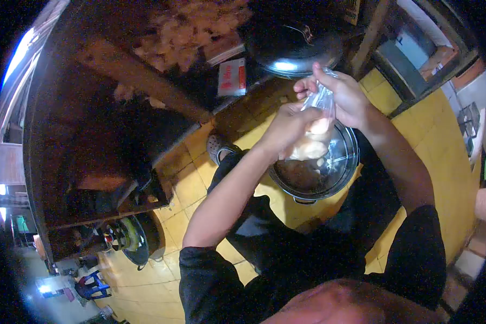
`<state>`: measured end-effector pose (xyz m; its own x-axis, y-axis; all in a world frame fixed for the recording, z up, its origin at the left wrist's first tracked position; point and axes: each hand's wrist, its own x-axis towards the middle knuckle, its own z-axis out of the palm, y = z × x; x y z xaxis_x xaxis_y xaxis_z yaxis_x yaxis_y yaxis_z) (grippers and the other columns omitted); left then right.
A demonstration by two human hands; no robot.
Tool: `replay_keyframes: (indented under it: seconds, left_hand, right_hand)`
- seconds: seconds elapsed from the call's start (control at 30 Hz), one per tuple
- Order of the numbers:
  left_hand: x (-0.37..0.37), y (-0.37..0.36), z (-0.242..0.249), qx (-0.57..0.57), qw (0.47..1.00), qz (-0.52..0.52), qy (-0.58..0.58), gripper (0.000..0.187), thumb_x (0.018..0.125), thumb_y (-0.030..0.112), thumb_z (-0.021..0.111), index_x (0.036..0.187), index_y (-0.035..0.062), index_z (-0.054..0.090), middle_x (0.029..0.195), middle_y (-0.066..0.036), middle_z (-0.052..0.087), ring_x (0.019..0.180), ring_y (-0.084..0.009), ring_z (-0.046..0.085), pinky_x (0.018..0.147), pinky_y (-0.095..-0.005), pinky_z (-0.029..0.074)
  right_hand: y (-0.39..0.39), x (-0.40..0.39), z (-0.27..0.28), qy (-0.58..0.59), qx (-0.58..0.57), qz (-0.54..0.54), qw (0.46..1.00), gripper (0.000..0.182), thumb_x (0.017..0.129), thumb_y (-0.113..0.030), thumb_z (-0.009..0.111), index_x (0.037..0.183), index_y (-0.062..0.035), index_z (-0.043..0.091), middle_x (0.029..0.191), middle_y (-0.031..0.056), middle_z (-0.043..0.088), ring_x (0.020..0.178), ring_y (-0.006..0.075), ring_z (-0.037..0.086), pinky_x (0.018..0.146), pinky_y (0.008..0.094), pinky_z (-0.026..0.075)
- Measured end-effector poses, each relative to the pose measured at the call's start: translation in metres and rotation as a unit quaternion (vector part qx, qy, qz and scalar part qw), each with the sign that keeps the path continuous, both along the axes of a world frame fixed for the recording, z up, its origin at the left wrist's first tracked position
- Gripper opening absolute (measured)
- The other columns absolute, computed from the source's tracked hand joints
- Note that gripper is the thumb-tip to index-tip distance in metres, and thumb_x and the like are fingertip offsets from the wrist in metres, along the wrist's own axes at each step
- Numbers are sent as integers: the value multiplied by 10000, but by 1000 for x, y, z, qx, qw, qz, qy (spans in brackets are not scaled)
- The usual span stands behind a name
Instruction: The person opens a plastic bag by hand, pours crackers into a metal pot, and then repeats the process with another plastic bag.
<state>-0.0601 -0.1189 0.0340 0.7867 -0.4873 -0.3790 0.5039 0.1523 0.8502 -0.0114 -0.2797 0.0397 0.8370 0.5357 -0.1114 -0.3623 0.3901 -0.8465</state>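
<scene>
A clear plastic bag (317, 100) with several pale, rounded pieces (309, 150) in its lower part hangs over a metal pot (333, 186). My left hand (290, 127) is closed around the bag's left side, just above the pale pieces. Higher up, my right hand (346, 97) grips the gathered top of the bag, thumb pointing up. Between my legs, the pot stands on the floor; its inside looks dark, with shiny reflections and a small pale bit. The bag and my hands hide its far rim.
Ahead is a dark round lid or pan (291, 54), beside a white and red box (232, 78). A dark wooden structure (108, 135) fills the left. Another dark pan (137, 243) lies on the yellow tiled floor (167, 275). Wooden shelving (410, 59) stands at right.
</scene>
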Motion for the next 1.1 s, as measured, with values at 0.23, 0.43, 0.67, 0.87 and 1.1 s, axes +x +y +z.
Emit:
replay_keyframes:
  seconds: [0.23,0.43,0.67,0.87,1.1]
  left_hand:
    - [4,7,-13,242,918,-77,-303,496,961,462,459,1150,31,616,1018,-81,647,905,-146,562,849,-306,449]
    - [-3,0,-8,-76,988,-111,72,585,974,515,313,1261,50,521,1210,-108,580,1105,-216,562,930,-337,442]
    - [1,9,-19,-465,870,-138,92,315,973,305,385,1164,110,544,1005,-39,634,912,-161,625,870,-326,499]
    - [-4,-9,29,-292,936,198,3,181,905,329,609,932,151,585,822,22,604,647,-69,521,539,-220,415]
    - [-6,-6,37,-251,955,158,-16,201,909,300,606,818,137,528,522,82,352,421,-53,262,416,-224,213]
  right_hand:
    - [-20,4,25,-73,-125,-219,965,463,960,-468,458,794,-48,561,796,93,620,715,146,581,634,283,490]
    - [-1,-20,11,-573,-297,-150,749,127,858,-202,557,849,-78,581,1128,94,578,976,246,548,853,376,434]
    - [14,-51,28,-748,-417,-137,498,185,764,-239,555,823,-68,592,1295,88,546,1263,334,434,1044,513,313]
    - [12,-31,35,-674,-332,-260,607,415,974,-385,387,796,-61,575,1177,107,575,1164,324,472,972,427,355]
    - [11,-11,14,-360,-232,-205,880,548,1004,-492,274,767,-53,502,655,-11,406,632,99,391,633,239,346]
